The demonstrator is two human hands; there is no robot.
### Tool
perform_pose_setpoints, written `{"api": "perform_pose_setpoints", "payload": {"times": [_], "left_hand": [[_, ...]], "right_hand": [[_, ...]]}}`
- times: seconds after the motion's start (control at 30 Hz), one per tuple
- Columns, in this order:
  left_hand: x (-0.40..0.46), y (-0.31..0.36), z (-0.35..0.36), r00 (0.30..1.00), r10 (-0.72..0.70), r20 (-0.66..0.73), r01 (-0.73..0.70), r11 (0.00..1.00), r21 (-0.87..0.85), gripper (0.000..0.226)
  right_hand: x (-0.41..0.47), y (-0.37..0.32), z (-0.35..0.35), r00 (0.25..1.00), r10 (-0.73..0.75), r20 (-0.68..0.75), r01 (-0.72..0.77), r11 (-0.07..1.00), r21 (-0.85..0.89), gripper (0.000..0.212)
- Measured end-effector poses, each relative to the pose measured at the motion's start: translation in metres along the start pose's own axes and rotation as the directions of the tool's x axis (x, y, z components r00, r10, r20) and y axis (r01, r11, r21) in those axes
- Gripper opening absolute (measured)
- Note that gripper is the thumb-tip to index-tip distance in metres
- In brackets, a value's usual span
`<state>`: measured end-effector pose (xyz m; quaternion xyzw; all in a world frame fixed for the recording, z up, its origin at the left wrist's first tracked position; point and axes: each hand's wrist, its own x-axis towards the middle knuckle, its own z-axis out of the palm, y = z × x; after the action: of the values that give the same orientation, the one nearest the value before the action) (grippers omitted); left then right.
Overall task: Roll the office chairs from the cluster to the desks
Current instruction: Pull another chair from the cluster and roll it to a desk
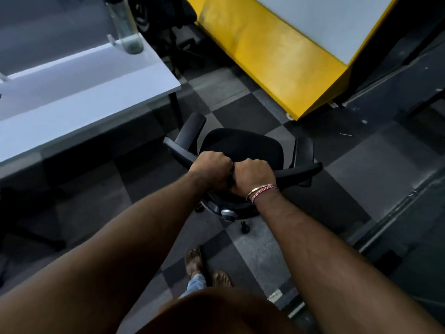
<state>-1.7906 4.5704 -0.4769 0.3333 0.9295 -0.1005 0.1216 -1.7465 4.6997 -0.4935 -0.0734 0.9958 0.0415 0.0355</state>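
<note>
The office chair (243, 150) stands on the checkered carpet floor (240, 107), just off the near right corner of the white desk (79, 100). The chair is black; its seat faces away from the camera, and its backrest top edge lies nearest the person. One armrest projects on the desk side of the seat, and the other armrest sits on the side away from the desk. A caster of the chair base is visible below the backrest, toward the person.

Both hands grip the top edge of the chair backrest. The left hand (212, 168) has its fingers curled over the edge on the desk side. The right hand (252, 175) has its fingers curled over the same edge immediately beside the left hand; the knuckles of the two hands touch. The right wrist carries bracelets (263, 192).

A clear bottle (125, 25) stands upright on the far right end of the desk. A second black chair (166, 18) stands beyond that end of the desk, partly hidden. A yellow panel (277, 59) stands across the floor from the desk, beyond the chair. The person's feet (195, 261) rest on the floor behind the chair, well back from the desk corner.
</note>
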Motion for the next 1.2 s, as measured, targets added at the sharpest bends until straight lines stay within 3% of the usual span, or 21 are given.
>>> {"api": "perform_pose_setpoints", "payload": {"times": [0.23,1.2], "left_hand": [[-0.074,-0.001,0.020,0.993,-0.118,0.012,0.118,0.992,-0.040,0.025],[-0.336,-0.025,0.104,0.942,-0.335,0.018,0.335,0.936,-0.105,0.020]], "right_hand": [[-0.034,-0.053,-0.003,0.993,-0.118,-0.009,0.118,0.993,-0.009,0.017],[-0.164,-0.263,-0.007,0.914,-0.400,-0.073,0.396,0.916,-0.062,0.021]]}}
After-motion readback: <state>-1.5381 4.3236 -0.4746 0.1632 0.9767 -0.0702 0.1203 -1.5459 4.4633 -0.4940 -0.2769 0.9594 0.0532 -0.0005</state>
